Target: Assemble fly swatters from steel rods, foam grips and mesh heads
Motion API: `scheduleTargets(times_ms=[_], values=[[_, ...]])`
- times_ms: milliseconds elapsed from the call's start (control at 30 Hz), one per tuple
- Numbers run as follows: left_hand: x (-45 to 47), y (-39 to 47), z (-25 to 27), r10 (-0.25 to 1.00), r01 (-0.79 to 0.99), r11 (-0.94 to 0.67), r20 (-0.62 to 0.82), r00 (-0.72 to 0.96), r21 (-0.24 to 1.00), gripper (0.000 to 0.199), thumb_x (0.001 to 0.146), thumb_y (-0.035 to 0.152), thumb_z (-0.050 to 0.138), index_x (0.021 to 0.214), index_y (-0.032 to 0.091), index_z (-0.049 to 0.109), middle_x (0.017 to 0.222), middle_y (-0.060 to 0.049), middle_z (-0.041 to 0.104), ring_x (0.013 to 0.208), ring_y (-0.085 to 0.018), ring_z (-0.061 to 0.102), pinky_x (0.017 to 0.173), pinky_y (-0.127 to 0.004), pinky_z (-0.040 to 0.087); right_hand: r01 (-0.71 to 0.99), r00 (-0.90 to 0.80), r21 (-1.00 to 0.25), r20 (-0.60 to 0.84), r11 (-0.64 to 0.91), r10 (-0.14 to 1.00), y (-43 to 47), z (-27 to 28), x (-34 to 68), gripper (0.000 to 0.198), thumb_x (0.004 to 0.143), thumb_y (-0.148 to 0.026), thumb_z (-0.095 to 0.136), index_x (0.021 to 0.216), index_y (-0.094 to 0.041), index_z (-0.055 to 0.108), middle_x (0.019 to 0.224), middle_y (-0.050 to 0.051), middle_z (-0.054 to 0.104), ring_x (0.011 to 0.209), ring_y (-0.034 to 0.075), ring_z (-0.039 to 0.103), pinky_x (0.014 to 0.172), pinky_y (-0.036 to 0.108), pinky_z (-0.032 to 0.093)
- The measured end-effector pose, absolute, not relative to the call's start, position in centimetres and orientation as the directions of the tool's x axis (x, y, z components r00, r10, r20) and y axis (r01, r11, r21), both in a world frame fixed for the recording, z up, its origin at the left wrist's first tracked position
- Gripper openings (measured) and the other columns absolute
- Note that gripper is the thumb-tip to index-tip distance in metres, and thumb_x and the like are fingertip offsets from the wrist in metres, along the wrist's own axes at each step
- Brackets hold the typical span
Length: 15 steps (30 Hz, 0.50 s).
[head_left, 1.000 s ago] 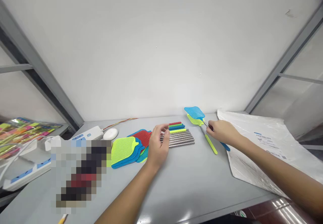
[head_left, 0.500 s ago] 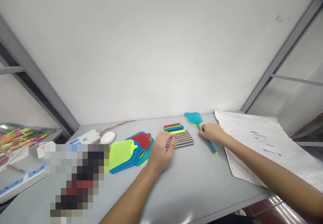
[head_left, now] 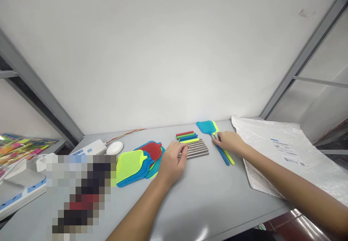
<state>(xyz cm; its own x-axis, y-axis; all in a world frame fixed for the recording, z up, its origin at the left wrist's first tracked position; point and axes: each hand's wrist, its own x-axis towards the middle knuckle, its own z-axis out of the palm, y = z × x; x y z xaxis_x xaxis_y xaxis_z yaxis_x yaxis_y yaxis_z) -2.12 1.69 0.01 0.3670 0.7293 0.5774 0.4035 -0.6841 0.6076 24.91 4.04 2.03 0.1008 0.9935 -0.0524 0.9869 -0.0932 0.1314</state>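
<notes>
On the right of the table, my right hand [head_left: 230, 142] is closed around the metal shaft area of a blue fly swatter [head_left: 206, 127]. A yellow-green fly swatter [head_left: 215, 126] lies partly under it, its handle [head_left: 228, 157] beside the blue one. My left hand [head_left: 174, 161] rests with curled fingers at the left ends of several metal rods [head_left: 197, 149]; what its fingertips hold, if anything, is hidden. Just behind the rods lie coloured handles: red [head_left: 185, 133], green, blue and yellow-green [head_left: 189, 140]. Left of that hand, perforated swatter heads [head_left: 129, 165] are stacked, with a red one [head_left: 152, 150] among them.
A white plastic packaging bag [head_left: 272, 154] covers the table's right side. To the left are a round white device [head_left: 114, 148], a power strip [head_left: 91, 148] and thin wires [head_left: 123, 135]. Colourful packets [head_left: 24, 150] lie at far left. A pixelated patch hides the front left. A wall closes off the back.
The blue swatter has shifted left off the yellow-green one, so both heads and handles now show side by side. My left hand has stayed about where it was.
</notes>
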Motion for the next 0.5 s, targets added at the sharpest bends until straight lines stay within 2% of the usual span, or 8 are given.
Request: scheduleTargets(times_ms=[233,500], values=[[-2.0,1.7,-0.1,0.728,0.409,-0.686,0.572,0.378,0.602,0.017,0.095,0.024,0.043,0.093,0.021,0.059,0.088,-0.003,0.062,0.086,-0.018,0.054,0.078,-0.031,0.042,0.988,0.11,0.12,-0.07,-0.101,0.991,3.8,1.6,25.2,0.048,0.086,-0.061,0.039,0.087,-0.019,0.061,0.084,0.011,0.067,0.078,0.026,0.064,0.058,0.03,0.038],[-2.1,1.7,0.0,0.735,0.421,-0.678,0.562,0.379,0.603,0.017,0.095,0.024,0.043,0.092,0.021,0.059,0.089,-0.003,0.063,0.086,-0.018,0.055,0.078,-0.031,0.043,0.983,0.144,0.126,-0.08,-0.133,0.986,3.8,1.0,25.8,0.036,0.09,-0.046,0.039,0.093,-0.017,0.06,0.088,0.011,0.068,0.078,0.024,0.065,0.059,0.029,0.037]])
